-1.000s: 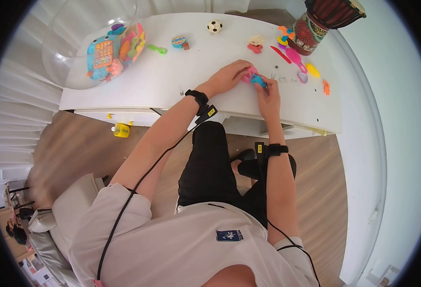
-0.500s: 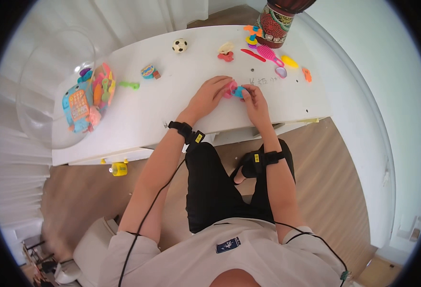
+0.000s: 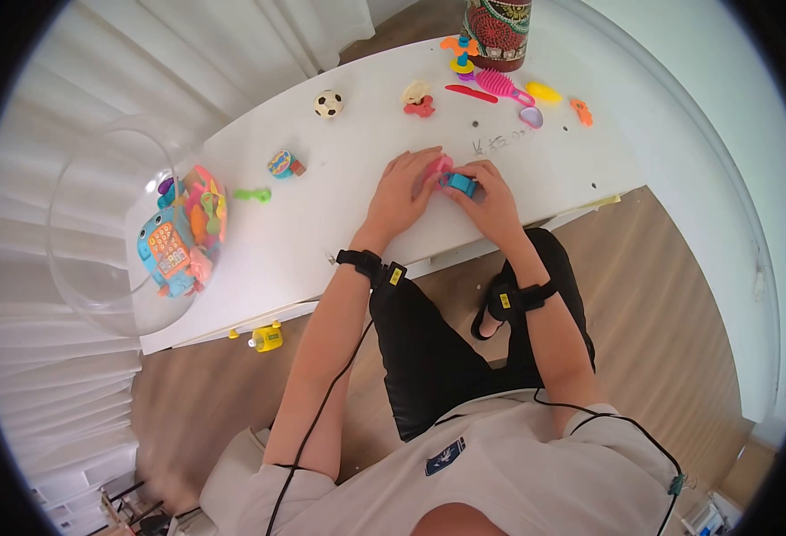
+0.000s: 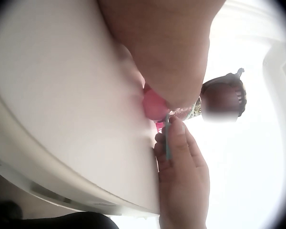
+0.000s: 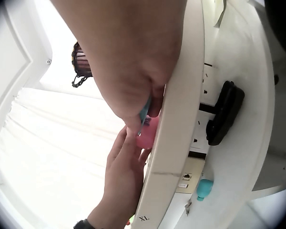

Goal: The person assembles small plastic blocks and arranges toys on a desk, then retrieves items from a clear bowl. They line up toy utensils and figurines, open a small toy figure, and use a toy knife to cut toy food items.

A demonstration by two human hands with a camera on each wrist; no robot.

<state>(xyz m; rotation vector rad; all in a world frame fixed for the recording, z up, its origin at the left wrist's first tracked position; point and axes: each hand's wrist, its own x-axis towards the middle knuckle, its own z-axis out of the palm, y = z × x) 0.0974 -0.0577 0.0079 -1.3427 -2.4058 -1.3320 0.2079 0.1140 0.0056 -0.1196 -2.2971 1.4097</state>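
Near the front of the white table (image 3: 357, 161), both hands meet over two small toy parts. My left hand (image 3: 399, 192) grips a rounded pink toy (image 3: 438, 168), its fingers curled over the far side. From the right, my right hand (image 3: 493, 204) pinches a blue toy piece (image 3: 461, 184) between thumb and fingers. The blue piece lies right against the pink toy. In the right wrist view, the pink toy (image 5: 148, 136) sits low by the table edge, and the blue piece (image 5: 144, 110) shows only as a thin strip, mostly hidden by fingers.
At the left, a clear bowl (image 3: 98, 308) lies tipped beside a toy phone (image 3: 170, 248). A green spoon (image 3: 253, 194), a blue round toy (image 3: 281, 163) and a soccer ball (image 3: 329, 104) sit farther back. A pink brush (image 3: 498, 83) and a red knife (image 3: 472, 93) lie near the drum (image 3: 497, 34).
The head view has swung, so the table appears turned. Both hands keep hold of their parts; the blue piece has turned and shows a broader face beside the pink toy.
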